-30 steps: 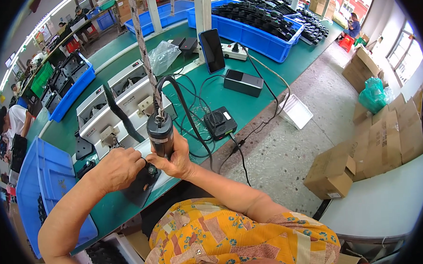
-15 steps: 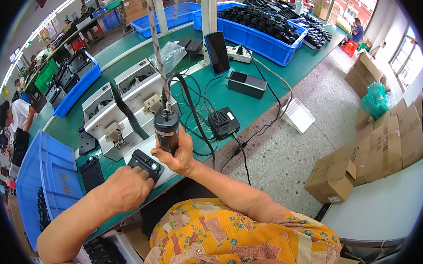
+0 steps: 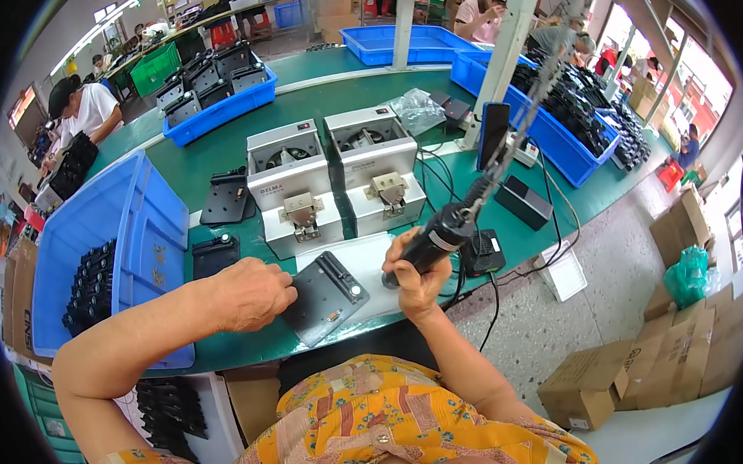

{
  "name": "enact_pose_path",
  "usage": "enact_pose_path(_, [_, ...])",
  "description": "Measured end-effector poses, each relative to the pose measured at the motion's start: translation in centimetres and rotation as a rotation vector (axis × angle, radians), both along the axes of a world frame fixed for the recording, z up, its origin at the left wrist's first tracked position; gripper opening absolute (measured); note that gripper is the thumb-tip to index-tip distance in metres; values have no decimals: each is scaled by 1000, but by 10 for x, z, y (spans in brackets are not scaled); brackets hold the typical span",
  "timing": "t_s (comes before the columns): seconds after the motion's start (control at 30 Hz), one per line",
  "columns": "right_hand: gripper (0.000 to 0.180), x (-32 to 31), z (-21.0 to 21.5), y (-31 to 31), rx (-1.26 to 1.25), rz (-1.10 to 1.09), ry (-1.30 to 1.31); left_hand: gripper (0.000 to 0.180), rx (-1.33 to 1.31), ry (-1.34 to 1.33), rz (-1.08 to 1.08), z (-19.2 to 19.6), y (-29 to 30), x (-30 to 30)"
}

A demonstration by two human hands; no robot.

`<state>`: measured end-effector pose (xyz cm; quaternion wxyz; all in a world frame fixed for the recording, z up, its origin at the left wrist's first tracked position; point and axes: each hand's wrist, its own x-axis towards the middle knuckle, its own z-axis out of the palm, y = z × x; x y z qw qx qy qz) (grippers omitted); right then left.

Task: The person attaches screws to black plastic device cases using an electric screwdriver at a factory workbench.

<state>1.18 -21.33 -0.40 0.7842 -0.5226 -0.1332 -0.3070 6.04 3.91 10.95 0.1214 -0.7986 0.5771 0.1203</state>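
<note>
My right hand (image 3: pixel 424 281) is wrapped around a black electric screwdriver (image 3: pixel 440 241), which hangs from a coiled cord. The tool is tilted, its lower end pointing down and left. In front of me a flat black plate (image 3: pixel 315 307) with a raised bar along its far right side lies at the table's edge, partly on a white sheet (image 3: pixel 371 263). A round silvery piece sits at the bar's near end. At the plate's left edge my left hand (image 3: pixel 254 293) is closed with fingers curled; whatever they may hold is hidden.
Two silver-grey machines (image 3: pixel 300 198) stand behind the plate. Similar black plates (image 3: pixel 226 198) lie left of them. A blue bin (image 3: pixel 166 241) with black parts is at the left. Cables, a phone (image 3: pixel 492 135) and a black box (image 3: pixel 524 202) are at the right. Other people work farther off.
The view has swung left. My right hand has tilted the screwdriver and carried it away from the plate. My left hand has shifted from the plate's bar to its left edge.
</note>
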Motion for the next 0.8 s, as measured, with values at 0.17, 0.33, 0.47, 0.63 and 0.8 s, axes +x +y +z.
enact_pose_path(0.17, [49,1,4,1,4,-6,21,22,-44,282,38,-3,1,7])
enact_pose_path(0.33, [47,2,2,-2,100,98,-59,31,-94,766,212,5,-7,5])
enact_pose_path(0.47, [48,6,1,-4,82,97,-91,32,-77,882,301,9,-9,7])
enact_pose_path(0.63, [60,4,4,-4,38,67,-1,30,-159,1020,373,2,-11,7])
enact_pose_path(0.8, [62,4,4,-7,-9,85,7,33,-131,1090,401,0,-14,6])
